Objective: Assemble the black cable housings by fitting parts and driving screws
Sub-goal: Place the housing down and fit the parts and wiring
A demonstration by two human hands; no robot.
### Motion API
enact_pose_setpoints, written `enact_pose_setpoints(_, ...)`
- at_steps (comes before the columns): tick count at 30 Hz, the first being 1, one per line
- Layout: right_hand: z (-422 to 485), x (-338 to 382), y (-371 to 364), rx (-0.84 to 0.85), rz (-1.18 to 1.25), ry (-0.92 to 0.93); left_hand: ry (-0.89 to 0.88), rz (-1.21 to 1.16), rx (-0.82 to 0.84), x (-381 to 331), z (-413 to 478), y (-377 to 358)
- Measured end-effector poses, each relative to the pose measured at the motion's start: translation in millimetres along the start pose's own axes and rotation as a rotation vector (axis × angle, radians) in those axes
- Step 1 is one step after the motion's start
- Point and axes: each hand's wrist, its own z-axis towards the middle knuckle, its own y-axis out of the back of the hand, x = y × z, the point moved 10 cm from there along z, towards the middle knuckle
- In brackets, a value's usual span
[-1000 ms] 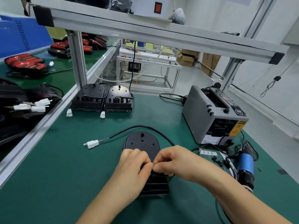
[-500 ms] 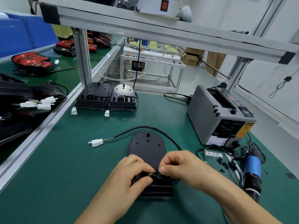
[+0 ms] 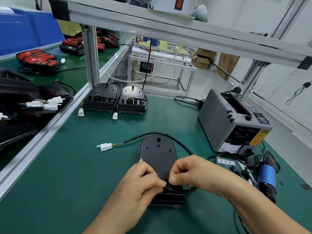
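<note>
Housing [image 3: 157,156] of black plastic lies flat on the green bench [image 3: 76,174]. Left hand [image 3: 143,179] and right hand [image 3: 190,173] both pinch its black cable [image 3: 168,134] at the housing's near end.

paper slip [image 3: 225,162]: Chinese characters, unclear | yellow label [image 3: 258,138]: print unreadable

Left hand [image 3: 143,181]: bare, no covering on it. Forearm behind it bare down to the picture's lower edge. Right hand [image 3: 190,173]: bare likewise, forearm bare to the lower right corner. Right thumbnail short and plain. Both hands lie at the near end of the black oval plastic housing [image 3: 158,154].
</note>
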Motion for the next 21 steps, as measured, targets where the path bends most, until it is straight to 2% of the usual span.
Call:
enact_pose_setpoints(10, 2, -1, 2, -0.036, -0.029, 0.031, 0.070, -0.102, -0.006, 11, -2, -2)
enact_pose_setpoints(21, 22, 17, -1, 0.184, -0.357, -0.064, 0.056, -0.054, -0.009, 7, -2, 0)
